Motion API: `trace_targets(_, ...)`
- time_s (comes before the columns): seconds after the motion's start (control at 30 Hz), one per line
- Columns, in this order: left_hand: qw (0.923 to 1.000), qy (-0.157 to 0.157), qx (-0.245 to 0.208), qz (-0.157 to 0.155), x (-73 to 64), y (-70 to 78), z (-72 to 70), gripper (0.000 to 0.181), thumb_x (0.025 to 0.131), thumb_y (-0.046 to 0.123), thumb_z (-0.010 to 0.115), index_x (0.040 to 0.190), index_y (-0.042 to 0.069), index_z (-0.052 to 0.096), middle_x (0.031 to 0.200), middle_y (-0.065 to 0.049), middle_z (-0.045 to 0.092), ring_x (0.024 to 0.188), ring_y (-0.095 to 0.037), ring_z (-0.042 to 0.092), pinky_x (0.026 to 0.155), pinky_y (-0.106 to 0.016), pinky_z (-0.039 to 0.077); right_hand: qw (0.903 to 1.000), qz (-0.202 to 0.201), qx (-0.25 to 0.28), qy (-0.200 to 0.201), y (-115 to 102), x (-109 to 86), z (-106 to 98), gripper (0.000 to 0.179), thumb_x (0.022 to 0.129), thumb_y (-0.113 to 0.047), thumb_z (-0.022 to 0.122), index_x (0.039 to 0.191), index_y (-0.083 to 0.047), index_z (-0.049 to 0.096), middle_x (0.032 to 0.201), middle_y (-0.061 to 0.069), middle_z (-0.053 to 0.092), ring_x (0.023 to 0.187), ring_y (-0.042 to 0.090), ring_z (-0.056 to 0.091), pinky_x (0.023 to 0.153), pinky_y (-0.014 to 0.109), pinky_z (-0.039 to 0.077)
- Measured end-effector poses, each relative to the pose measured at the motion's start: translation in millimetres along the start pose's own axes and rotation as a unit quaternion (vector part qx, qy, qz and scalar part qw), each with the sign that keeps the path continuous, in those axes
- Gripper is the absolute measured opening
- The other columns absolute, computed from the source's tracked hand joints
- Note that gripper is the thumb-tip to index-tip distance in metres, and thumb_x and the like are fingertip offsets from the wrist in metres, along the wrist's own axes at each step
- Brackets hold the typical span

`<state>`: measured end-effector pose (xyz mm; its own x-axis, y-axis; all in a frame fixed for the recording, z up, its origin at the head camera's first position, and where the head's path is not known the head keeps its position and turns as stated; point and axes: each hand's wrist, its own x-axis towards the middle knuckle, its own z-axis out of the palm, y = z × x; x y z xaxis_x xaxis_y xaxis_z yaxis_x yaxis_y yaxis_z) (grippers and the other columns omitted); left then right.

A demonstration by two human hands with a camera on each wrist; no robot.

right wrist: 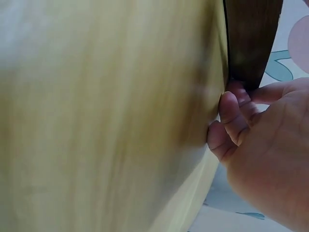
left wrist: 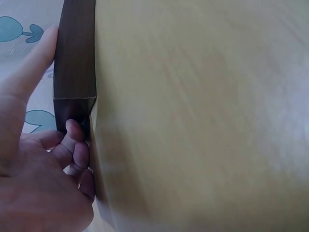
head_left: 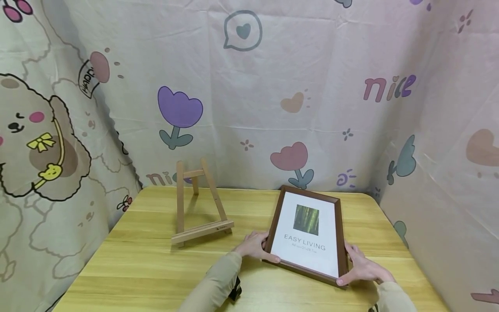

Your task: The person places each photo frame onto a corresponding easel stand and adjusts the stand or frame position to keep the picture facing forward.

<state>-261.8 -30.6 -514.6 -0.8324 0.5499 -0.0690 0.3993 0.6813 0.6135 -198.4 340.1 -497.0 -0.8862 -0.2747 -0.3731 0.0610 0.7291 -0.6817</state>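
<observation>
A brown picture frame [head_left: 339, 236] lies face up at the right of the table, turned slightly askew. Its white insert reads "EASY LIVING" under a small green forest picture. At the near left corner my left hand [head_left: 253, 247] grips it, thumb along the near edge and fingers curled at the side. My right hand [head_left: 363, 266] holds the near right corner in the same way, thumb on the front. Both wrist views show curled fingertips [left wrist: 75, 130] low against the dark frame side, close to the tabletop. Left of the frame stands a small wooden easel [head_left: 202, 229].
The wood-grain table [head_left: 144, 268] has rounded far corners. Printed curtains [head_left: 241, 86] hang behind it and on both sides. A black strap piece [head_left: 235, 290] sits by the left sleeve.
</observation>
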Motion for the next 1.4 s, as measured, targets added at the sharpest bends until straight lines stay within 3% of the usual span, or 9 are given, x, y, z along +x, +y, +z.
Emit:
trace_targets(0.1, 1.0, -0.005, -0.003, -0.007, -1.3, 0.4, -0.6, 0.091, 0.074, 0.046, 0.086, 0.147, 0.006, 0.049, 0.072, 0.008, 0.044, 0.088, -0.015, 0.04, 0.076, -0.025, 0.028, 1.0, 0.002, -0.003, -0.001, 0, 0.7, 0, 0.136, 0.073, -0.029, 0.09, 0.155, 0.01, -0.011, 0.149, 0.051, -0.019, 0.138, 0.069, -0.013, 0.105, 0.085, -0.001)
trace_targets(0.23, 0.9993, -0.015, -0.012, -0.031, -2.5, 0.7, -0.8, 0.11, 0.072, 0.048, 0.088, 0.155, 0.0, 0.035, 0.071, 0.009, 0.042, 0.097, -0.015, 0.04, 0.074, -0.023, 0.028, 1.0, -0.001, 0.005, -0.008, 1, 0.6, -1, 0.135, 0.074, -0.03, 0.09, 0.155, 0.009, -0.01, 0.149, 0.051, -0.02, 0.138, 0.07, -0.013, 0.104, 0.086, 0.0)
trace_targets(0.4, 0.9995, -0.005, -0.014, -0.027, -2.0, -2.4, 1.6, 0.109, 0.07, 0.047, 0.09, 0.155, 0.006, 0.037, 0.073, 0.006, 0.045, 0.097, -0.015, 0.041, 0.075, -0.024, 0.03, 0.9998, -0.01, 0.005, -0.014, 3, -0.1, -3, 0.134, 0.075, -0.032, 0.089, 0.156, 0.009, -0.009, 0.149, 0.052, -0.018, 0.137, 0.071, -0.011, 0.103, 0.088, 0.003)
trace_targets(0.53, 0.9992, -0.001, -0.036, -0.016, -5.5, -3.5, 3.0, 0.107, 0.07, 0.045, 0.09, 0.157, 0.012, 0.036, 0.115, -0.007, 0.065, 0.121, -0.027, 0.046, 0.101, -0.04, 0.039, 0.9998, -0.016, -0.003, -0.012, 4, -0.7, -2, 0.134, 0.075, -0.033, 0.089, 0.156, 0.009, -0.009, 0.148, 0.052, -0.016, 0.136, 0.073, -0.01, 0.102, 0.089, 0.005)
trace_targets(0.6, 0.9984, -0.006, -0.052, -0.02, -8.0, -3.3, 3.1, 0.108, 0.071, 0.046, 0.089, 0.158, 0.012, 0.033, 0.145, -0.014, 0.054, 0.14, -0.037, 0.038, 0.116, -0.055, 0.031, 0.9997, -0.02, -0.007, -0.009, 4, -0.7, -2, 0.134, 0.074, -0.032, 0.089, 0.156, 0.009, -0.008, 0.148, 0.053, -0.015, 0.136, 0.073, -0.008, 0.102, 0.088, 0.005)
trace_targets(0.67, 0.9976, -0.009, -0.064, -0.024, -10.2, -3.6, 3.5, 0.111, 0.071, 0.047, 0.089, 0.159, 0.01, 0.031, 0.16, -0.019, 0.038, 0.15, -0.043, 0.027, 0.122, -0.064, 0.02, 0.9998, -0.019, -0.007, -0.006, 4, -0.8, -2, 0.134, 0.073, -0.032, 0.09, 0.156, 0.008, -0.008, 0.148, 0.053, -0.015, 0.136, 0.073, -0.009, 0.101, 0.088, 0.002)
trace_targets(0.9, 0.9962, 0.005, -0.084, -0.024, -14.8, -4.2, 5.8, 0.116, 0.071, 0.045, 0.09, 0.159, 0.006, 0.026, 0.16, -0.028, 0.03, 0.151, -0.047, 0.021, 0.122, -0.068, 0.016, 0.9991, -0.042, -0.007, -0.002, 3, -1.1, -1, 0.134, 0.074, -0.031, 0.089, 0.155, 0.009, -0.01, 0.154, 0.048, -0.01, 0.138, 0.071, -0.004, 0.106, 0.085, 0.004)
trace_targets(1.2, 0.9935, 0.012, -0.113, -0.002, -16.9, -6.4, 5.3, 0.118, 0.074, 0.044, 0.088, 0.162, 0.01, 0.016, 0.164, -0.023, 0.029, 0.148, -0.05, 0.026, 0.118, -0.074, 0.02, 0.9922, -0.122, 0.026, 0.008, 5, 3.2, -1, 0.138, 0.074, -0.019, 0.088, 0.153, 0.007, -0.022, 0.154, 0.046, -0.019, 0.138, 0.071, -0.001, 0.107, 0.081, 0.012)
trace_targets(1.4, 0.9911, 0.018, -0.132, 0.001, -16.8, -6.2, 5.5, 0.12, 0.075, 0.044, 0.088, 0.163, 0.011, 0.012, 0.164, -0.023, 0.028, 0.147, -0.052, 0.026, 0.117, -0.075, 0.019, 0.9923, -0.117, 0.04, 0.01, 4, 4.0, -2, 0.142, 0.073, -0.018, 0.088, 0.153, 0.002, -0.027, 0.154, 0.045, -0.021, 0.138, 0.071, 0.01, 0.109, 0.08, 0.022)
